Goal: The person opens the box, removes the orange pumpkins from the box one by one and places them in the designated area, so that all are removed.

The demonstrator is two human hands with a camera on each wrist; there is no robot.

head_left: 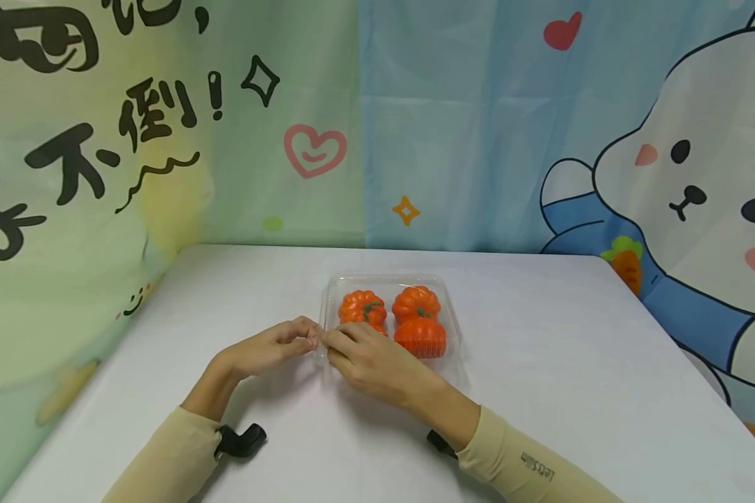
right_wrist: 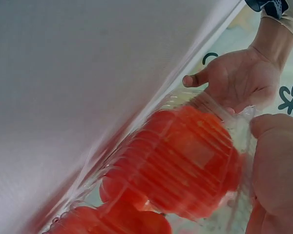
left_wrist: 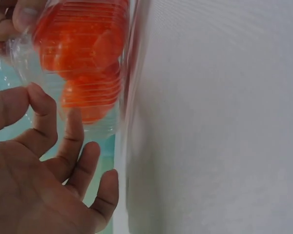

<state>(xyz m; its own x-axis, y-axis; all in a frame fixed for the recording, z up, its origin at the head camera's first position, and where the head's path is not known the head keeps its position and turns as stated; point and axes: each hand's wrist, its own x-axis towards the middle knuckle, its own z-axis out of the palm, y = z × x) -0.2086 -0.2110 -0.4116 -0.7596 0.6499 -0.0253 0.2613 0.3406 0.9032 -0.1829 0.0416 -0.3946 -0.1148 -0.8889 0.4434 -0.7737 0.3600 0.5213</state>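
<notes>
A clear plastic clamshell box (head_left: 449, 314) stands on the table with several orange toy pumpkins (head_left: 417, 302) inside. Its ribbed wall shows close up in both wrist views. My left hand (head_left: 277, 347) is at the box's left edge; in the left wrist view its thumb and index fingertip pinch the clear rim (left_wrist: 20, 63), while the other fingers (left_wrist: 90, 163) are spread apart. Reaching across the front of the box, my right hand (head_left: 374, 363) pinches the rim near the front left corner and partly covers one pumpkin. Its thumb (right_wrist: 271, 127) lies on the plastic edge in the right wrist view.
A white tabletop (head_left: 572, 363) surrounds the box. Behind it hangs a printed cloth backdrop (head_left: 465, 140) with hearts, lettering and a cartoon animal. A black wrist device (head_left: 242, 441) sits at the left sleeve, and another (head_left: 442, 443) under the right forearm.
</notes>
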